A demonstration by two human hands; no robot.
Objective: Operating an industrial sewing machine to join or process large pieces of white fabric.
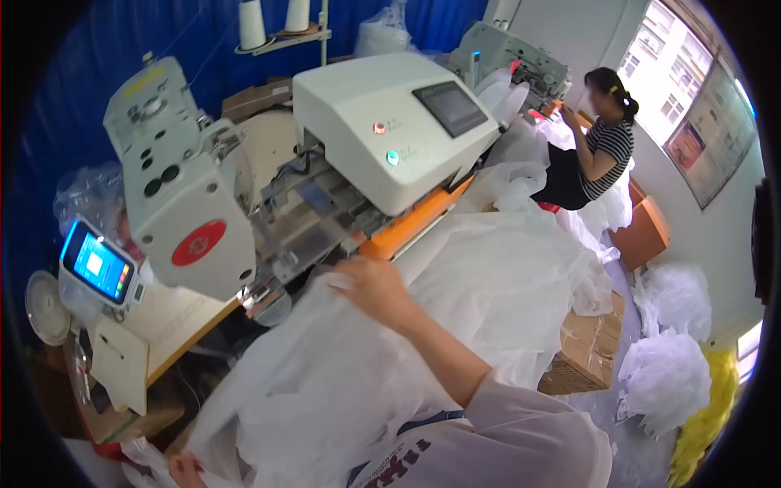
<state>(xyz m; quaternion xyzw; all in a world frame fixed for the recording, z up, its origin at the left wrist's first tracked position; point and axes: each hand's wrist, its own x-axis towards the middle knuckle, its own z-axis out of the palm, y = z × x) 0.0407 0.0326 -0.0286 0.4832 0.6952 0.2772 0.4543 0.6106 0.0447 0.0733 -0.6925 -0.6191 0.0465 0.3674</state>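
Note:
White sheer fabric [325,390] spreads over my lap and up to the sewing machine [183,179], whose grey head stands at the left. My right hand [374,286] grips the fabric's upper edge beside the machine's clear plate and orange side panel. Low at the left, my left hand [187,470] pinches another part of the same cloth, its fingers curled and partly cut off by the picture's edge. Between the two hands, the cloth hangs in a slanting fold. Just beyond my right hand sits a white control housing [382,122] with a dark screen and two lit buttons.
A lit touch panel [98,262] stands at the left, near a notepad with a pen [118,358]. Thread cones [252,24] stand behind. At the right are a cardboard box [590,346], white fabric bundles [663,374] and yellow cloth [708,407]. Another person [598,146] sits farther back.

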